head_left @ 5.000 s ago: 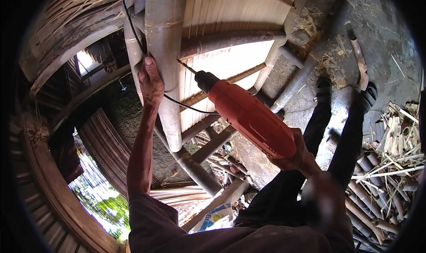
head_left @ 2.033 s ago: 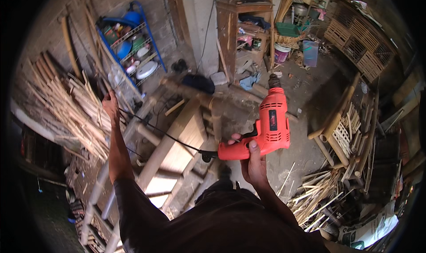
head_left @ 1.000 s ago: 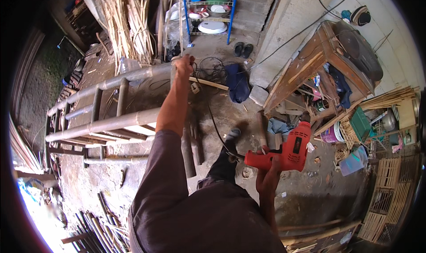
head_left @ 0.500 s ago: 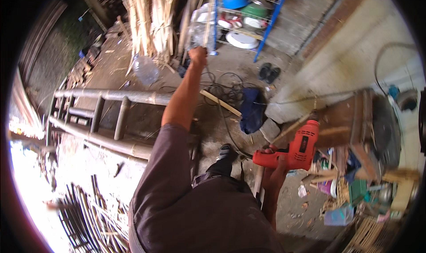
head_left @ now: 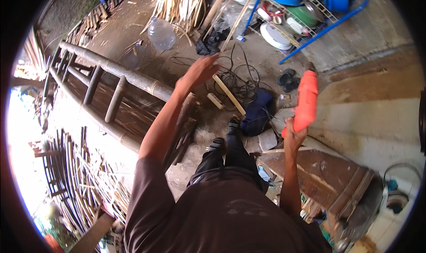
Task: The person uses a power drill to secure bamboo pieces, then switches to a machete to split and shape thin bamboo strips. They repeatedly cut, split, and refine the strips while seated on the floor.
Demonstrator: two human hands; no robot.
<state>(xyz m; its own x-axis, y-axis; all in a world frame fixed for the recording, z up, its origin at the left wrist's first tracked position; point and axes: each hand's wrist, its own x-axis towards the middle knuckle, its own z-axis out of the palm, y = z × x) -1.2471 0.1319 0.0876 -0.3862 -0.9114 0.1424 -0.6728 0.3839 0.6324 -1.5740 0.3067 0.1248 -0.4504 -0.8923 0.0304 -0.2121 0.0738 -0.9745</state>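
My right hand grips a red power drill by its handle. The drill's chuck points up and away from me, and the drill is a little blurred. My left hand is stretched forward with its fingers extended and nothing visible in it. Just beyond its fingertips shows the lower end of a long thin strip of bamboo or wood; I cannot tell whether they touch. Beneath and past the left hand, black cable lies in loops on the floor, beside a short pale wooden slat.
A bamboo frame extends along my left. Ahead stand a bundle of split strips, a clear plastic bottle and a blue rack of basins. Dark blue cloth, sandals and a wooden bench are towards the right.
My left hand has gone from a closed fist to extended fingers. The drill has swung to a steeper angle and farther forward in my right hand. The whole view has shifted.
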